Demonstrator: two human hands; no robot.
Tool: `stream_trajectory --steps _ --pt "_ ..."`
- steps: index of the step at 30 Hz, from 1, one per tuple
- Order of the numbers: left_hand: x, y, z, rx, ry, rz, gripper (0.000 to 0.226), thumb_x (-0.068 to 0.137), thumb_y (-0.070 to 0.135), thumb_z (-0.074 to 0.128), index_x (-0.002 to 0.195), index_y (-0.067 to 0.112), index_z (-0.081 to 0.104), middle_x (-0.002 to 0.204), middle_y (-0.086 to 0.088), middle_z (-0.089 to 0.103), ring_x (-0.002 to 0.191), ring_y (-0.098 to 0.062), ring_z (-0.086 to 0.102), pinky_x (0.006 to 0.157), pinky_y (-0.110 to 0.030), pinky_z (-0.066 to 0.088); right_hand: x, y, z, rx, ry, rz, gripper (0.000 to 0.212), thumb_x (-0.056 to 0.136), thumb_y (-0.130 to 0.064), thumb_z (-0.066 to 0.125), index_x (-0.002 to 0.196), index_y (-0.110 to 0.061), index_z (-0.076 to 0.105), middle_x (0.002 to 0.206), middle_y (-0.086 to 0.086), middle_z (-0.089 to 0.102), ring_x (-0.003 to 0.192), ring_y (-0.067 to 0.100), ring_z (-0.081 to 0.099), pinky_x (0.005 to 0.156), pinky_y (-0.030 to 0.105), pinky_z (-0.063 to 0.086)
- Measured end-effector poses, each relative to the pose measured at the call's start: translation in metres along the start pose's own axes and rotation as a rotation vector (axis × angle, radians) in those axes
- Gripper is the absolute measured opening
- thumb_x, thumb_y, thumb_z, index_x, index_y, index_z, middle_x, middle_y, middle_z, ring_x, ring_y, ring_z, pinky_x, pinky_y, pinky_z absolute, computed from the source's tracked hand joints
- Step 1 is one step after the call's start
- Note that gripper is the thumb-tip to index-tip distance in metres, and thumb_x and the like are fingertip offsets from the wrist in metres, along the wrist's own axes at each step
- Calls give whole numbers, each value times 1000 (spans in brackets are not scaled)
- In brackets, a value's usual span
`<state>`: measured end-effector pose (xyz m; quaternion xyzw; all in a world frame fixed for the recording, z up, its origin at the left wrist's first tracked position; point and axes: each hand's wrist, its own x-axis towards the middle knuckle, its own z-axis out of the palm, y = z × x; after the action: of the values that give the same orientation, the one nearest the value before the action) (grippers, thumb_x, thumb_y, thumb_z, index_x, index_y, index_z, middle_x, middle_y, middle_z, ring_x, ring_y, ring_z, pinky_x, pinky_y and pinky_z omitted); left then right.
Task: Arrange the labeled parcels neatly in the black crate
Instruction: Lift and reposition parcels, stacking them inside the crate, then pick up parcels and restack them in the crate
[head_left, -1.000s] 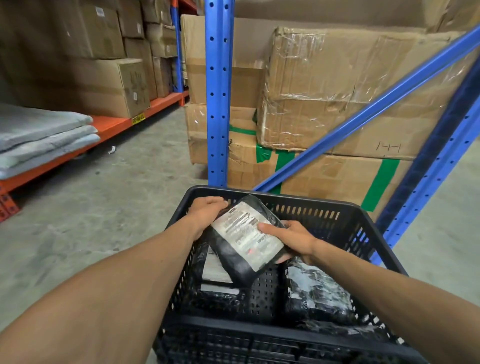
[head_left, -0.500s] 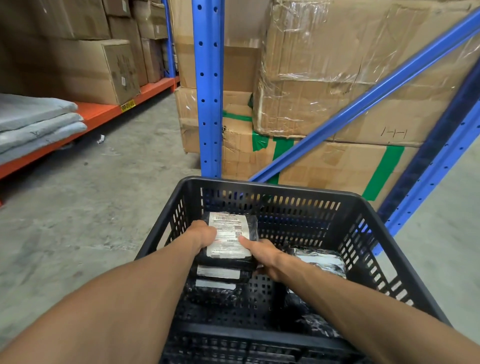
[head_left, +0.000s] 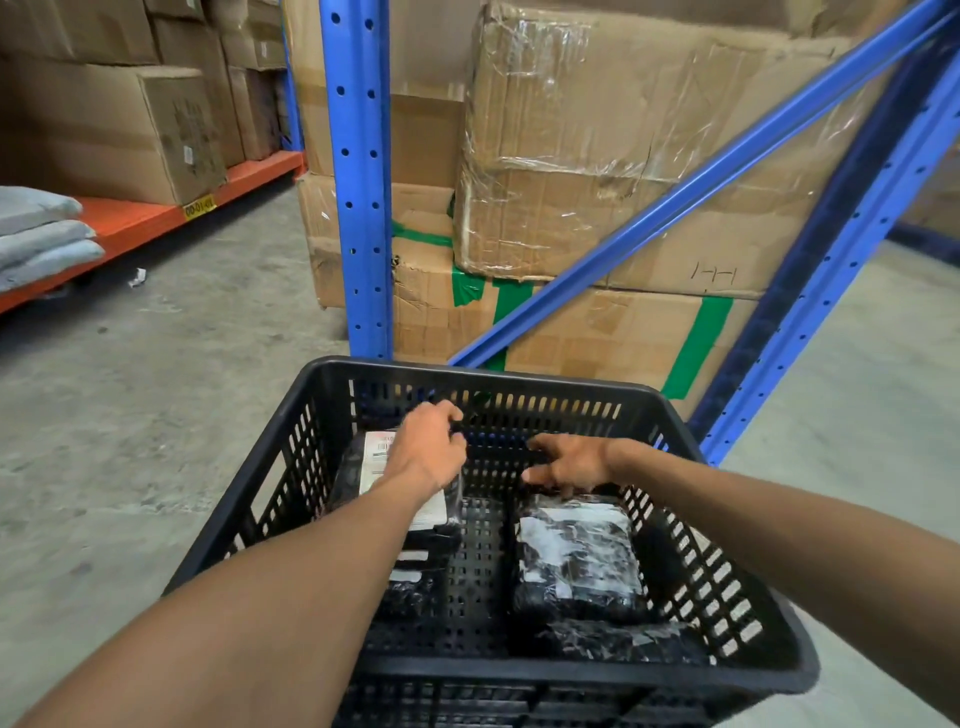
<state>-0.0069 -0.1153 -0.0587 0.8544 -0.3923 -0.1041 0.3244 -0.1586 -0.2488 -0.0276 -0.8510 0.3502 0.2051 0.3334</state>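
Both hands reach into the black crate (head_left: 769, 660), which stands on the concrete floor (head_left: 156, 415) in front of the blue rack upright (head_left: 358, 182). The left hand (head_left: 428, 452) lies curled over the top labeled parcel (head_left: 375, 460) of the left stack, though I cannot tell whether it grips it. The right hand (head_left: 569, 464) hovers open, fingers spread, just above the far edge of the wrapped parcel (head_left: 574, 558) on the right side.
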Motion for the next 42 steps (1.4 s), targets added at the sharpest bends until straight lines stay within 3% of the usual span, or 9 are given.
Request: stream_trajectory --steps 3,9,15,23,28,32,35,37,42 --pt "1 39 22 -131 -194 38 33 90 13 49 118 20 64 88 1 69 77 -18 64 74 -30 53 -11 10 -20 -466 42 49 64 102 -33 55 157 -12 31 156 13 46 133 29 53 110 39 44" --pt "-12 68 79 74 -789 -288 53 102 29 35 149 5 33 150 -19 40 130 -33 47 109 -40 41 -2 39 -6 -588 7 66 62 97 -32 63 150 -9 41 153 14 50 137 30 51 111 39 43" --pt "-27 36 126 -5 -902 -486 82 100 52 34 157 7 -4 167 -11 -4 153 -30 5 122 -42 20 22 65 25 -586 -139 147 118 89 -44 73 161 -12 -16 172 13 7 155 32 23 122 44 29" --pt "-29 16 132 -455 -762 -642 86 92 34 63 156 24 6 160 -6 25 133 -33 45 95 -46 50 40 82 14 -578 -136 116 128 75 -54 81 164 -14 -3 172 9 9 157 30 12 124 42 18" --pt "-27 19 117 -608 -639 -491 74 85 19 72 141 38 27 144 -8 47 125 -30 50 106 -50 44 27 79 -5 -489 -5 115 118 61 -61 87 156 -18 31 155 10 38 144 32 34 116 42 30" --pt "-30 27 98 -685 -527 -295 67 84 11 71 131 44 37 131 -1 58 104 -13 60 85 -32 53 4 76 -19 -113 94 7 89 61 -32 96 131 -14 45 144 11 51 135 33 48 113 44 41" --pt "-31 43 84 -539 -300 -172 60 93 27 60 146 38 33 147 1 42 124 -15 51 99 -34 46 -18 72 -20 49 313 -79 78 56 -39 97 109 -17 44 115 6 59 109 28 58 90 39 50" --pt "-29 54 69 -577 -144 -367 62 96 45 50 152 28 29 156 -6 35 136 -29 42 111 -46 38 -31 63 -8 61 536 -54 85 52 -55 93 111 -19 43 100 -2 59 93 22 60 77 38 48" --pt "-30 79 30 -1038 -465 -651 86 73 79 54 122 9 57 114 -20 63 103 -33 63 83 -40 53 -56 38 38 -85 984 -192 71 56 -51 88 99 -29 36 92 -11 50 87 19 53 74 39 47"
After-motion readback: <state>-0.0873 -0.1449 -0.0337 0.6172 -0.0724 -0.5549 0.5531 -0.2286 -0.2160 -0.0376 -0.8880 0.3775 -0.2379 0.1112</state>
